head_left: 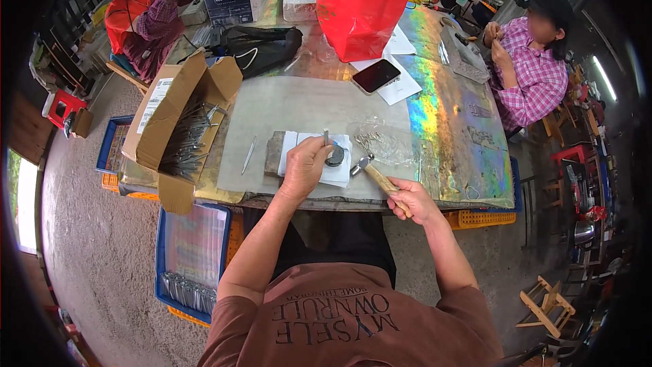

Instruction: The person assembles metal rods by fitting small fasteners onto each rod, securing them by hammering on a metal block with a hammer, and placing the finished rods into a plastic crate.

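My left hand (303, 168) is closed, pinching a short metal rod (326, 137) upright beside a small dark round block (335, 157). That block rests on white paper (344, 175), which lies over a grey-brown slab (273, 154) near the table's front edge. In my right hand (414, 201) is the wooden handle of a small hammer (382, 182). The hammer's metal head is to the right of the paper, apart from the rod. Close by lies a clear plastic bag (401, 144) with small metal pieces (370, 141). What the rod's lower end touches is hidden by my fingers.
Left of the paper lie tweezers (249, 155) and an open cardboard box (151, 126) of thin metal rods. A phone (376, 76), red bag (360, 10) and black pouch (265, 44) are farther back. Co-workers sit at the far left (146, 20) and right (533, 61).
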### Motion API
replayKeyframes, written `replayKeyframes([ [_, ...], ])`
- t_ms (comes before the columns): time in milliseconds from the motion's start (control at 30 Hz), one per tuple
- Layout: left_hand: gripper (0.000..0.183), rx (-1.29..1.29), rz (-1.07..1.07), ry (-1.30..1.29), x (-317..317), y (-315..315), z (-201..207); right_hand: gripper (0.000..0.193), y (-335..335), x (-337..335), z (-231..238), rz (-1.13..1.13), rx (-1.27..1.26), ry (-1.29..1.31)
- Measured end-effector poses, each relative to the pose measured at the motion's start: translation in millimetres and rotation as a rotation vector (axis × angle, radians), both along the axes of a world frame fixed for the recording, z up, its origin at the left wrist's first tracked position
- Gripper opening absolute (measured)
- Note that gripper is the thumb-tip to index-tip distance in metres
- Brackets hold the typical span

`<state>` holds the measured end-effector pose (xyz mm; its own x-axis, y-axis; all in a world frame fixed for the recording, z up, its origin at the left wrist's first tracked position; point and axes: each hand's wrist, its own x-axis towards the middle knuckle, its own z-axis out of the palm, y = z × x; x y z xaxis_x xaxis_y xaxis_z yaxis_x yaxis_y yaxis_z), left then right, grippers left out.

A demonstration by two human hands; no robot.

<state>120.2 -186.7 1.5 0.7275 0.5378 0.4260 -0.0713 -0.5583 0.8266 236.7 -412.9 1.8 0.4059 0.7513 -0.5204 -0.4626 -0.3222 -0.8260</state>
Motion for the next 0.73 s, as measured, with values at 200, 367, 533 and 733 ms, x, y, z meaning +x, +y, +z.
replayKeyframes([
  [200,0.01,-0.265,0.089,0.037,-20,21,-9,0.039,8,5,4,0.111,-0.228,-0.371],
  [367,0.012,-0.163,0.303,0.172,-56,55,-5,0.03,0,-2,-5,0.166,-0.21,-1.089],
  [533,0.013,0.251,0.442,0.524,-86,92,-20,0.026,3,-15,-4,0.163,-0.286,-1.523],
  [733,0.019,0.297,0.458,0.763,-89,102,-31,0.022,8,-17,-14,0.098,-0.227,-1.528],
])
